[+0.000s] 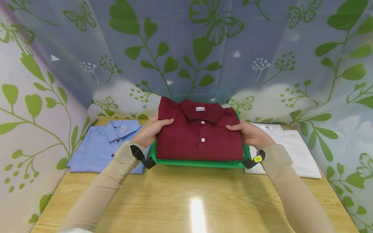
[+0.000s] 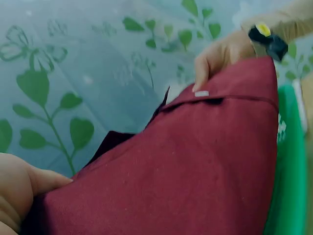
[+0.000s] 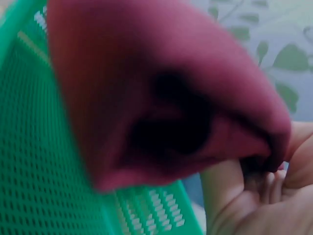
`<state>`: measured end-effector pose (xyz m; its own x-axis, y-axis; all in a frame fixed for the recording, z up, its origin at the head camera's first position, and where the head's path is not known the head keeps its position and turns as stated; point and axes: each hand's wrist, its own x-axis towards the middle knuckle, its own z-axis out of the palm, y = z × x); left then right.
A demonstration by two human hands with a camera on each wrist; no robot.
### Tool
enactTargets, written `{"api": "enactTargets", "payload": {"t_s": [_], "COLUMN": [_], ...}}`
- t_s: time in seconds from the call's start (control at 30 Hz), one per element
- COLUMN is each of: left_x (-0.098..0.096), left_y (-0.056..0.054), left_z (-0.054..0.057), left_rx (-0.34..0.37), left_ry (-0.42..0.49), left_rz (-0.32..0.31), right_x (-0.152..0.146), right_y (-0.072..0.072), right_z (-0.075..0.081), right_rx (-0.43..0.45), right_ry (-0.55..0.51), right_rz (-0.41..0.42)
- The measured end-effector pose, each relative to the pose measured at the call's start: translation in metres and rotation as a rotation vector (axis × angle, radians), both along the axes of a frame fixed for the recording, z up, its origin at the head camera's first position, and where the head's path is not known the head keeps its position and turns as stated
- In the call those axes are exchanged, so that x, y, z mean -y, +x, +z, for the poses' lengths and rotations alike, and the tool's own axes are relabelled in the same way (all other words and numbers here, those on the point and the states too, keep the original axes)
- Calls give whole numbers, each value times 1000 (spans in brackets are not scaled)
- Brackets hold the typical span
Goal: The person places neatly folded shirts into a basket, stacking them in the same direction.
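A folded dark red collared shirt (image 1: 180,139) with white buttons is held level over a green plastic basket (image 1: 198,164). My left hand (image 1: 150,131) grips its left side, thumb on top and the other fingers hidden beneath. On the opposite side my right hand (image 1: 253,133) grips the shirt the same way. The right wrist view shows the fingers (image 3: 274,188) of that hand curled under the folded edge. There the basket's perforated wall (image 3: 39,132) lies below the shirt, with a gap between them. In the left wrist view the shirt (image 2: 161,166) slants across both hands.
On the wooden table (image 1: 163,197), a folded light blue shirt (image 1: 96,152) lies left of the basket and a folded white shirt (image 1: 300,155) lies right of it. A leaf-patterned curtain (image 1: 180,42) closes off the back and both sides.
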<state>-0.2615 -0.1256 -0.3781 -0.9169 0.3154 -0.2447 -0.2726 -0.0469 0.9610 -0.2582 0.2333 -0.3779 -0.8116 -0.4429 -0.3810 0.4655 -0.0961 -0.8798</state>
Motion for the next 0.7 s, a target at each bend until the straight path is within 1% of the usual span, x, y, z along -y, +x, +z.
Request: {"api": "enactTargets", "payload": {"t_s": [0.1, 0.23, 0.3, 0.4, 0.5, 0.67, 0.7], "left_x": [-6, -12, -15, -19, -21, -26, -27], "left_y": [-15, -25, -26, -26, -26, -26, -26], "left_z": [-9, -21, -27, -34, -39, -42, -43], "left_rx": [23, 48, 42, 25, 23, 41, 47], "left_ry": [-39, -134, -191, -259, -304, -365, -381], "left_rz": [1, -10, -25, -46, -54, -54, -54], "right_x": [-2, -1, 2, 6, 9, 10, 11], "right_y": [-12, -21, -24, -25, -25, -23, -23], "right_z": [-6, -19, -26, -34, -39, -42, -42], "right_rx": [47, 105, 130, 141, 156, 196, 195], "right_ry": [1, -2, 10, 22, 20, 17, 18], "right_rz": [-21, -15, -12, -4, -7, -36, -31]}}
